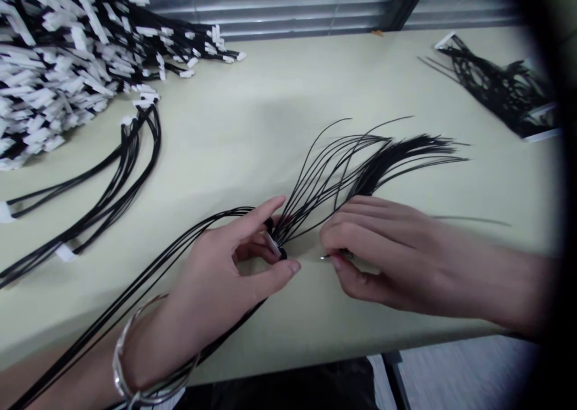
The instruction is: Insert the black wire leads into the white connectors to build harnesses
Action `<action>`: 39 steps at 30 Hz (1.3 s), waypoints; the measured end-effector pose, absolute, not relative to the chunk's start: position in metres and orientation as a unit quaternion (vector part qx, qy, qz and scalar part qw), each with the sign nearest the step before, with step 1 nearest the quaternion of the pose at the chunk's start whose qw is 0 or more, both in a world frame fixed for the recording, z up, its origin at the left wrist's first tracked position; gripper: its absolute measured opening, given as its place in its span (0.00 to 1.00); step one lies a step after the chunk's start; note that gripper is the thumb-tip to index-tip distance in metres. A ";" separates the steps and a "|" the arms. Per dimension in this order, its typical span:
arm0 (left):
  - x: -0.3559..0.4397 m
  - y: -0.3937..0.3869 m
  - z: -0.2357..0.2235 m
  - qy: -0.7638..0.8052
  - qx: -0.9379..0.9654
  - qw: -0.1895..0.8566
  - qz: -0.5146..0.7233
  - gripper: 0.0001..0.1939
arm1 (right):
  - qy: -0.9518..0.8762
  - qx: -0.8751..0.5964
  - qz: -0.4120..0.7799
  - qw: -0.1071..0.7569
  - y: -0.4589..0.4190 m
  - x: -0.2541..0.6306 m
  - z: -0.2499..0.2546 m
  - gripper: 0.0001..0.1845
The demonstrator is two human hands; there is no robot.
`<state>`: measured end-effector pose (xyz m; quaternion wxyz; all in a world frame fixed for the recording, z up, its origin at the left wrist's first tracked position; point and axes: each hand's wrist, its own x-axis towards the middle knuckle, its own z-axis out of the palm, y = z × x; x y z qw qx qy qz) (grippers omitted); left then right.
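Observation:
My left hand [238,253] grips a small connector [273,243] with a pale face and black ends, thumb and fingers curved around it. Thin black wires [311,196] fan out from the connector up to the right, and more black cables run back past my left wrist, which wears a silver bangle [119,362]. Close by on the right, my right hand [383,247] pinches a thin wire end with a shiny metal tip [325,257] pointing at the connector, a short gap away. A dense bundle of loose black wires [396,157] lies just beyond my right hand.
A large heap of black cables with white connectors [67,55] fills the back left. Nearer lie several black cables with white labels [99,217]. At the back right is a bag of black wires [500,85]. Window blinds [279,4] stand behind the table [252,97].

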<state>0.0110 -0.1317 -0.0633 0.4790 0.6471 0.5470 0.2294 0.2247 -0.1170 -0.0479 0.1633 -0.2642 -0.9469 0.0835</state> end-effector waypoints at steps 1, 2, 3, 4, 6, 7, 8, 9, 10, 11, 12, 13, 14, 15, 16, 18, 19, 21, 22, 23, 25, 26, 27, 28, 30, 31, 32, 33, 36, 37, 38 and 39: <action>0.011 -0.132 -0.063 0.548 0.645 0.481 0.229 0.32 | -0.944 -0.269 0.099 0.164 -0.116 0.221 -0.047 0.07; 0.011 -0.132 -0.063 0.549 0.644 0.481 0.227 0.32 | -0.939 -0.279 0.114 0.165 -0.116 0.217 -0.046 0.08; 0.011 -0.132 -0.063 0.551 0.644 0.481 0.227 0.32 | -0.935 -0.291 0.124 0.162 -0.116 0.214 -0.045 0.09; 0.010 -0.133 -0.064 0.552 0.643 0.481 0.225 0.32 | -0.932 -0.303 0.129 0.152 -0.115 0.212 -0.044 0.09; 0.010 -0.133 -0.064 0.552 0.643 0.483 0.222 0.32 | -0.934 -0.310 0.129 0.120 -0.114 0.208 -0.043 0.08; 0.010 -0.133 -0.064 0.551 0.643 0.485 0.220 0.32 | -0.939 -0.304 0.123 0.106 -0.113 0.207 -0.042 0.08; 0.010 -0.133 -0.064 0.550 0.642 0.487 0.218 0.32 | -0.944 -0.294 0.112 0.097 -0.112 0.206 -0.042 0.09; 0.010 -0.132 -0.064 0.549 0.643 0.488 0.217 0.32 | -0.948 -0.286 0.101 0.090 -0.111 0.205 -0.041 0.10; 0.010 -0.132 -0.064 0.549 0.645 0.487 0.213 0.32 | -0.951 -0.283 0.089 0.089 -0.110 0.204 -0.041 0.11; 0.010 -0.131 -0.064 0.549 0.647 0.486 0.211 0.32 | -0.953 -0.281 0.078 0.088 -0.109 0.203 -0.040 0.12; 0.011 -0.131 -0.065 0.548 0.648 0.485 0.209 0.32 | -0.954 -0.280 0.068 0.085 -0.108 0.202 -0.039 0.13; 0.011 -0.130 -0.065 0.546 0.649 0.486 0.208 0.32 | -0.955 -0.279 0.059 0.081 -0.107 0.202 -0.039 0.14; 0.011 -0.130 -0.065 0.544 0.650 0.488 0.209 0.32 | -0.957 -0.276 0.051 0.079 -0.107 0.201 -0.038 0.15; 0.011 -0.130 -0.066 0.542 0.650 0.490 0.211 0.32 | -0.958 -0.272 0.043 0.077 -0.107 0.201 -0.038 0.16; 0.011 -0.130 -0.066 0.539 0.649 0.493 0.215 0.32 | -0.960 -0.268 0.035 0.077 -0.107 0.201 -0.038 0.16; 0.011 -0.131 -0.067 0.534 0.647 0.499 0.217 0.31 | -0.962 -0.261 0.024 0.078 -0.107 0.200 -0.038 0.15; 0.010 -0.131 -0.067 0.534 0.646 0.501 0.216 0.31 | -0.963 -0.256 0.021 0.080 -0.108 0.200 -0.039 0.15; 0.010 -0.132 -0.067 0.535 0.643 0.504 0.212 0.31 | -0.964 -0.253 0.014 0.082 -0.108 0.200 -0.039 0.13; 0.009 -0.133 -0.066 0.536 0.643 0.504 0.211 0.31 | -0.964 -0.251 0.012 0.084 -0.108 0.200 -0.039 0.13; 0.009 -0.133 -0.066 0.538 0.643 0.503 0.212 0.31 | -0.965 -0.247 0.009 0.087 -0.108 0.199 -0.039 0.13; 0.008 -0.134 -0.066 0.539 0.643 0.501 0.212 0.31 | -0.966 -0.240 0.003 0.092 -0.108 0.199 -0.038 0.14; 0.008 -0.134 -0.066 0.539 0.643 0.500 0.213 0.31 | -0.967 -0.237 0.001 0.092 -0.108 0.199 -0.037 0.14; 0.008 -0.134 -0.066 0.539 0.643 0.500 0.215 0.30 | -0.968 -0.235 -0.001 0.092 -0.107 0.199 -0.037 0.14; 0.008 -0.134 -0.066 0.539 0.641 0.502 0.216 0.30 | -0.968 -0.234 -0.004 0.087 -0.108 0.199 -0.036 0.15; 0.009 -0.133 -0.065 0.536 0.638 0.508 0.217 0.30 | -0.969 -0.235 -0.019 0.069 -0.108 0.198 -0.037 0.14; 0.010 -0.133 -0.065 0.537 0.636 0.510 0.217 0.30 | -0.969 -0.236 -0.032 0.060 -0.108 0.198 -0.037 0.14; 0.010 -0.132 -0.064 0.537 0.634 0.511 0.220 0.30 | -0.968 -0.239 -0.047 0.052 -0.109 0.197 -0.037 0.14; 0.011 -0.132 -0.064 0.537 0.633 0.511 0.223 0.30 | -0.967 -0.242 -0.062 0.048 -0.110 0.197 -0.038 0.14; 0.012 -0.131 -0.063 0.539 0.636 0.503 0.228 0.31 | -0.964 -0.248 -0.091 0.044 -0.112 0.195 -0.040 0.14; 0.012 -0.131 -0.063 0.540 0.638 0.501 0.226 0.31 | -0.963 -0.248 -0.096 0.046 -0.113 0.194 -0.040 0.13; 0.012 -0.131 -0.063 0.540 0.639 0.499 0.224 0.31 | -0.962 -0.249 -0.098 0.046 -0.113 0.194 -0.040 0.13; 0.012 -0.132 -0.063 0.542 0.639 0.499 0.222 0.31 | -0.962 -0.251 -0.100 0.045 -0.113 0.193 -0.041 0.13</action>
